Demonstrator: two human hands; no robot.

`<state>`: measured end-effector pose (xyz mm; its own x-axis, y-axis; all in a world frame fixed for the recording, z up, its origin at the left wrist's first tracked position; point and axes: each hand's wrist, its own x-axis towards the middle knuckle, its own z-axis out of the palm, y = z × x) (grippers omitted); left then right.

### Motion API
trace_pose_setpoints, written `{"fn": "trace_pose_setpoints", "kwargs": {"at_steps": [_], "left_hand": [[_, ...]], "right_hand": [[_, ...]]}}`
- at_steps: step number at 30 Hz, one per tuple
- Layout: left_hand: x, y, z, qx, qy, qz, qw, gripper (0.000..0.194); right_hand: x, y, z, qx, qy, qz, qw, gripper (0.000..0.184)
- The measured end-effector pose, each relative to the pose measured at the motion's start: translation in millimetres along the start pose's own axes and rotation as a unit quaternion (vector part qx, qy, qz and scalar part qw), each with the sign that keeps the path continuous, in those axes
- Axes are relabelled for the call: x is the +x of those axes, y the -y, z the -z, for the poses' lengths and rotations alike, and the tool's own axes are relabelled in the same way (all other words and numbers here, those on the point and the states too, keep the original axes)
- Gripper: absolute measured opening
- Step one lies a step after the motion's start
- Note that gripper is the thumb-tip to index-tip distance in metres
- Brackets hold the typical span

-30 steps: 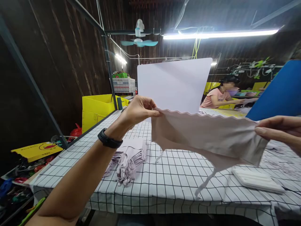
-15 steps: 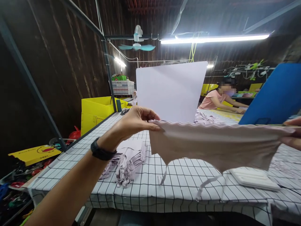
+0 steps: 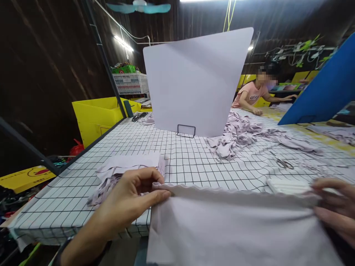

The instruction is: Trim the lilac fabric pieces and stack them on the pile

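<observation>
A pale lilac bra top (image 3: 235, 225) with a wavy edge is stretched between my two hands, low over the table's near edge. My left hand (image 3: 135, 195) pinches its upper left corner between thumb and fingers. At the other end of the wavy edge, my right hand (image 3: 337, 207) grips the cloth, slightly blurred. The garment's lower part runs out of view. Behind my left hand lies a stack of similar lilac garments (image 3: 133, 162) with straps bunched at its near side. A flat white object (image 3: 288, 186) sits partly hidden behind the cloth near my right hand.
A white board (image 3: 194, 81) stands on the checked tablecloth (image 3: 183, 159), with a heap of lilac garments (image 3: 238, 133) beside it. Scissors (image 3: 283, 161) lie on the right. A blue board (image 3: 318, 85) leans there, near a co-worker (image 3: 252, 94). Yellow bins (image 3: 94, 120) stand left.
My view has tipped downward. Both hands have brought the bra top lower and closer, and its hanging straps have gone out of sight. The co-worker's arms have moved apart.
</observation>
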<state>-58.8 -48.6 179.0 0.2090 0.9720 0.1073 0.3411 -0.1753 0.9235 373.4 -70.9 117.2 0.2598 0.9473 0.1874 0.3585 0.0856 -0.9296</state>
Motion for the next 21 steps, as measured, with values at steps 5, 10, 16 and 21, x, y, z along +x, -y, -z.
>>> {"fn": "trace_pose_setpoints", "kwargs": {"at_steps": [5, 10, 16, 21], "left_hand": [[60.8, 68.0, -25.0, 0.102, -0.013, 0.067, 0.992, 0.014], [120.4, 112.2, -50.6, 0.299, -0.036, 0.092, 0.949, 0.017], [138.9, 122.9, -80.2, 0.389, -0.031, 0.091, 0.916, 0.032], [123.1, 113.9, -133.7, 0.372, 0.095, -0.159, 0.909, 0.029]], "right_hand": [[52.1, -28.4, -70.8, 0.029, 0.125, -0.069, 0.989, 0.043], [115.9, -57.6, -126.5, -0.054, 0.125, -0.053, 0.989, 0.029], [113.7, -64.9, -134.8, -0.098, 0.036, -0.058, 0.993, 0.026], [9.1, -67.3, -101.9, -0.138, 0.027, -0.112, 0.984, 0.037]]}}
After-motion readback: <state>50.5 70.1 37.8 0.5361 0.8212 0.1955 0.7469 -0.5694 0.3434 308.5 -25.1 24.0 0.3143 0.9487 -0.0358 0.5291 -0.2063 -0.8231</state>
